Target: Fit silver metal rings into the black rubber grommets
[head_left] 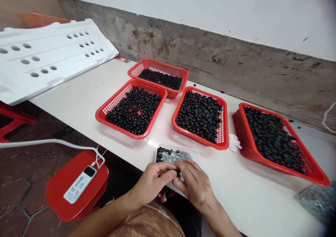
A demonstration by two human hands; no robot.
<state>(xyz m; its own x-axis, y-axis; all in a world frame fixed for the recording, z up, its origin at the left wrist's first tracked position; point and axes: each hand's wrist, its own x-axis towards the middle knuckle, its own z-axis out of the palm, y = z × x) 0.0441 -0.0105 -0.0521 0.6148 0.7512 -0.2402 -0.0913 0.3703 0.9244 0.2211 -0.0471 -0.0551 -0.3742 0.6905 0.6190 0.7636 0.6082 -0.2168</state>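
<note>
My left hand and my right hand meet at the front edge of the white table. Both have their fingers closed round a small black part, which is mostly covered by fingertips. Just beyond them stands a shallow white tray, its near side hidden behind my hands. It holds many small clear, shiny pieces, with black ring-like parts in its left end.
Red mesh baskets of black ring-like parts stand behind the tray: left, back, middle and right. A plastic bag lies front right. White foam board rests at left. A power bank sits on a red stool.
</note>
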